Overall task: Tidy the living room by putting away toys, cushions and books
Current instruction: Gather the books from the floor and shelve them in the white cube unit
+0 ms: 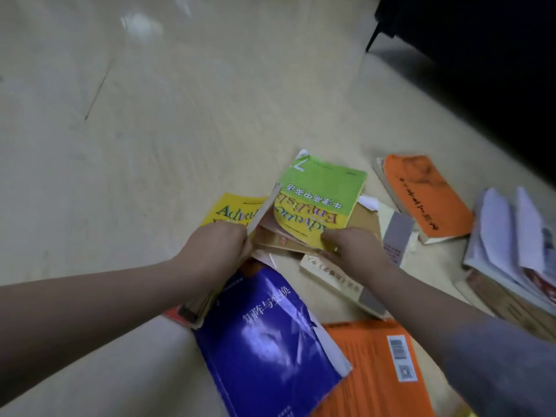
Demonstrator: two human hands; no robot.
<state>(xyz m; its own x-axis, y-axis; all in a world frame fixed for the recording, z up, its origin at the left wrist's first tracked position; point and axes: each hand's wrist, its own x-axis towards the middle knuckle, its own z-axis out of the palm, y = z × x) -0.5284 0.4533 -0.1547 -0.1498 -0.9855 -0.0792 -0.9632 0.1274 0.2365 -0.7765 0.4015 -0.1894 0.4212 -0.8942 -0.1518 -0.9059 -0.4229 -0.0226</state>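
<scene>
Books lie scattered on a pale floor (150, 145). My right hand (352, 248) grips the near edge of a green and yellow English book (322, 197), which lies on a small pile of tan books (361, 224). My left hand (219, 251) holds the left side of that pile, by a book's raised page edge (264, 209). A yellow book (231, 212) lies behind my left hand. A blue book (270, 341) lies under my left wrist. A cream book (340, 284) lies beneath my right wrist.
Two orange books lie near, one at the back right (427, 197) and one at the bottom (382, 371). An open white-paged book pile (511, 254) sits at the right edge. Dark furniture with a leg (373, 37) stands at the top right.
</scene>
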